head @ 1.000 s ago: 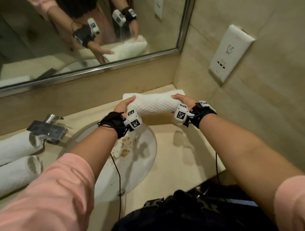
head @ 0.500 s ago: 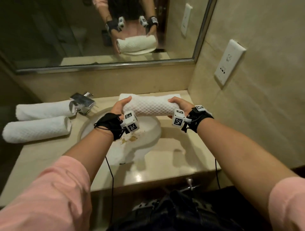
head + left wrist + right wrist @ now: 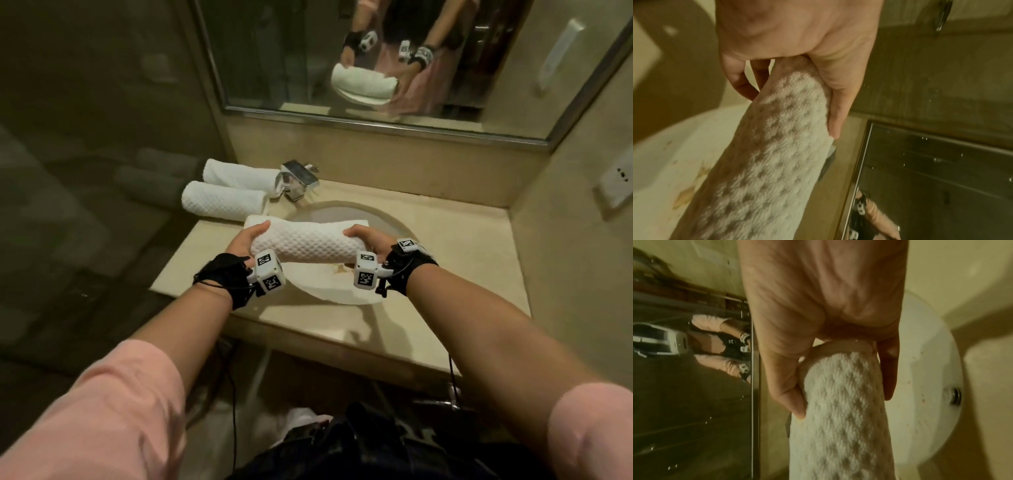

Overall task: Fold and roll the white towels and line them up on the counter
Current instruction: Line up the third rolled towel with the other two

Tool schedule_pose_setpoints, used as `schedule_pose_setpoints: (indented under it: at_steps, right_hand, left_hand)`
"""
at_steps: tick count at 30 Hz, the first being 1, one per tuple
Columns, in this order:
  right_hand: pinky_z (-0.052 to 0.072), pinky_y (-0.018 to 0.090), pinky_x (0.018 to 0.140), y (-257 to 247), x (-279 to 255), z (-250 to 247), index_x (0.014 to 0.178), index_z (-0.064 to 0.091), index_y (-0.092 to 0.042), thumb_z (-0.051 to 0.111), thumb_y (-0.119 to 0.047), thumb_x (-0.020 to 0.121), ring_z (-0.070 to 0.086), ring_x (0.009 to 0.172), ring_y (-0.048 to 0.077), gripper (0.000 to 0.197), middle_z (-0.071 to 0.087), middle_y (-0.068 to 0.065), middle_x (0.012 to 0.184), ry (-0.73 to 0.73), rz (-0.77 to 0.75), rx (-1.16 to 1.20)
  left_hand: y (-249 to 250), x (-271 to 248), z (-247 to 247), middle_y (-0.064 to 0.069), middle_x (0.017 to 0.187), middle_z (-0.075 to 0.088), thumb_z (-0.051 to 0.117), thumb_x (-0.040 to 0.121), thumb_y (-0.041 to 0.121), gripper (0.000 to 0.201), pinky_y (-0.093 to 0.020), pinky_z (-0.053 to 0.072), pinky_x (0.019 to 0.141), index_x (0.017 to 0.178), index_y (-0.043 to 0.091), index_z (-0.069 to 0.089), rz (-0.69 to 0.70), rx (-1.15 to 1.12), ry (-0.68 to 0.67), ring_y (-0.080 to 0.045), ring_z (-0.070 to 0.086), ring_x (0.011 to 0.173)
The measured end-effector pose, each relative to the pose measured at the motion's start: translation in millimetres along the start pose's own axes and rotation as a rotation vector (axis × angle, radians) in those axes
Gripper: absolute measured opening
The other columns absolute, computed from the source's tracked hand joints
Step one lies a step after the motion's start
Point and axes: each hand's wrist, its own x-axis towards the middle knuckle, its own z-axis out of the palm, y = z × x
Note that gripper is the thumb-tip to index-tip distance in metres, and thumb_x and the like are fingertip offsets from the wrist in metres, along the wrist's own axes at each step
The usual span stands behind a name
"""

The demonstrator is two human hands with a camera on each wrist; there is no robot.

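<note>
Rolled white waffle-weave towel (image 3: 301, 240) held level over the white round sink basin (image 3: 329, 291), one end each in left hand (image 3: 245, 241) and right hand (image 3: 368, 238), thumb on top, fingers curled under; likely keeps the roll tight. Two rolled white towels (image 3: 226, 202) line the beige stone counter (image 3: 445, 236)'s back-left corner; this one probably goes beside them.

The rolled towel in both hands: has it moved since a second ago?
Yes. The rolled towel has travelled left along the counter, from the right-hand corner to above the sink, nearer the two rolled towels by the faucet.
</note>
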Motion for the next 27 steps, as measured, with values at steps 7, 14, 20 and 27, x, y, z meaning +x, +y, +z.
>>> schedule_pose_setpoints:
  at_steps: [7, 14, 20, 27]
  right_hand:
    - [0.055, 0.027, 0.053, 8, 41, 72, 0.095, 0.063, -0.005, 0.065, -0.021, 0.086, 0.065, 0.06, 0.019, 0.018, 0.067, 0.008, 0.073, 0.003, 0.018, -0.198]
    - [0.052, 0.032, 0.068, 21, 112, 135, 0.121, 0.063, -0.007, 0.087, -0.03, 0.053, 0.062, 0.08, 0.023, 0.076, 0.063, 0.01, 0.097, 0.076, 0.049, -0.224]
    - [0.046, 0.037, 0.082, 32, 161, 179, 0.118, 0.064, -0.009, 0.089, -0.03, 0.045, 0.06, 0.089, 0.025, 0.079, 0.064, 0.01, 0.105, 0.101, 0.084, -0.213]
    - [0.042, 0.039, 0.073, 58, 241, 168, 0.123, 0.06, -0.012, 0.092, -0.052, 0.034, 0.055, 0.086, 0.027, 0.103, 0.062, 0.011, 0.101, 0.21, 0.172, -0.419]
  left_hand:
    - [28, -9, -76, -0.014, 0.099, 0.072, 0.057, 0.091, 0.035, 0.04, -0.031, 0.057, 0.056, 0.118, 0.006, 0.062, 0.01, -0.071, 0.04, -0.027, 0.072, 0.071]
    - [73, 8, -150, -0.014, 0.107, 0.07, 0.062, 0.087, 0.035, 0.035, -0.036, 0.057, 0.079, 0.101, 0.004, 0.071, -0.009, -0.066, 0.11, -0.028, 0.07, 0.086]
    - [111, 43, -201, -0.012, 0.123, 0.062, 0.071, 0.077, 0.036, 0.047, -0.037, 0.047, 0.093, 0.115, 0.009, 0.064, -0.098, -0.023, 0.091, -0.03, 0.063, 0.098]
    - [120, 79, -231, -0.011, 0.134, 0.056, 0.068, 0.081, 0.03, 0.063, -0.04, 0.053, 0.09, 0.137, 0.006, 0.05, -0.137, -0.055, 0.068, -0.03, 0.062, 0.109]
